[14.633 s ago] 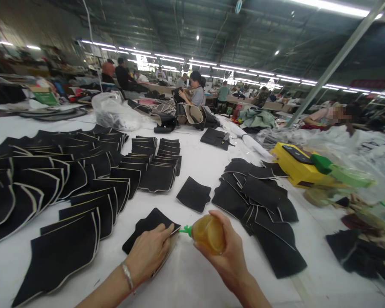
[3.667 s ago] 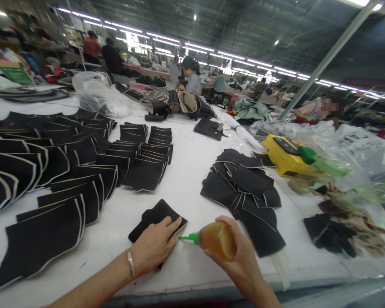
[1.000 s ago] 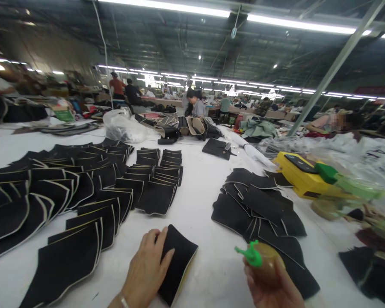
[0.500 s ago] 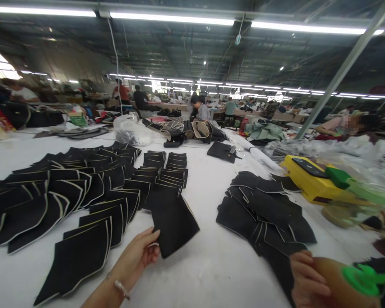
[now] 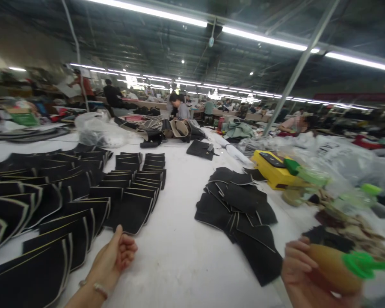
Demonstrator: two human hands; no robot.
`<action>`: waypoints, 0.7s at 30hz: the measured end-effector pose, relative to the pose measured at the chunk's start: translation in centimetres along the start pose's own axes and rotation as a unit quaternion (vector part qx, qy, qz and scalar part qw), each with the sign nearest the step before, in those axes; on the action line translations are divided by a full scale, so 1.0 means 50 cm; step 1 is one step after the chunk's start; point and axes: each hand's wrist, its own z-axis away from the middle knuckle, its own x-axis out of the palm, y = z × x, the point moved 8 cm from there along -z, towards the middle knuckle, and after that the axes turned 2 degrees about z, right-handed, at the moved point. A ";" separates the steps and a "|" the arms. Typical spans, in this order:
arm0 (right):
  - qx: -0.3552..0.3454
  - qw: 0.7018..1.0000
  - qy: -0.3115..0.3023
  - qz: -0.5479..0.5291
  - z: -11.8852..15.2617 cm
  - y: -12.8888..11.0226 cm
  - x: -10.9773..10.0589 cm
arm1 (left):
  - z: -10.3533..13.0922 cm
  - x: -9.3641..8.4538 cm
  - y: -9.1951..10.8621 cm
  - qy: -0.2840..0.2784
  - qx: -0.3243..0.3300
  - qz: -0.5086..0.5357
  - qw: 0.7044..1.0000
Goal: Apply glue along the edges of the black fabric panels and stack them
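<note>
My left hand (image 5: 113, 255) has its thumb at the lower edge of a black piece (image 5: 130, 214) with a pale rim, which lies at the near end of an overlapping row. Its other fingers are curled below that edge. At the lower right, my right hand (image 5: 303, 273) is wrapped round an amber bottle (image 5: 333, 267) with a green cap and nozzle pointing right. Between the hands, a loose heap of black pieces (image 5: 240, 199) lies on the white table (image 5: 179, 256). More overlapping black pieces (image 5: 51, 231) fan out at the left.
Right of the heap stands a yellow box (image 5: 271, 175) with a dark phone-like object (image 5: 272, 159) on top. Behind are a black flap piece (image 5: 200, 149), a clear plastic bag (image 5: 99, 130) and clear bottles (image 5: 356, 201) at the right. People work at tables farther back.
The black piece at my left hand has gone from being held over the table to lying at the row's near end. The view has swung right; my right hand still has the bottle.
</note>
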 end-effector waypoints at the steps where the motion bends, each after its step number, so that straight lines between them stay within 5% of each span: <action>1: 0.016 1.000 -0.009 -0.019 0.007 0.013 0.010 | 0.010 0.026 -0.004 -0.041 0.009 -0.047 0.998; 4: 0.034 0.999 -0.011 -0.002 0.013 0.045 0.001 | 0.070 0.153 0.022 -0.155 0.159 -0.186 0.957; 7: 0.107 0.994 -0.001 0.033 0.021 0.114 -0.044 | 0.186 0.319 0.041 -0.252 0.341 -0.286 0.860; 9: 0.130 0.989 0.005 0.074 0.025 0.150 -0.076 | 0.273 0.422 0.007 -0.354 0.397 -0.333 0.778; 11: 0.105 0.986 0.008 0.130 0.021 0.146 -0.092 | 0.342 0.489 -0.073 -0.487 0.381 -0.392 0.681; 14: 0.006 0.989 0.009 0.149 0.006 0.047 -0.074 | 0.355 0.495 -0.195 -0.550 0.308 -0.481 0.610; 17: -0.137 0.988 0.016 0.071 0.010 -0.135 -0.033 | 0.331 0.451 -0.283 -0.594 0.218 -0.569 0.525; 19: -0.246 0.969 0.014 0.024 0.034 -0.258 -0.010 | 0.318 0.443 -0.281 -0.605 0.216 -0.595 0.483; 21: -0.293 0.956 -0.021 0.001 0.061 -0.333 0.011 | 0.291 0.475 -0.213 -0.536 0.309 -0.597 0.510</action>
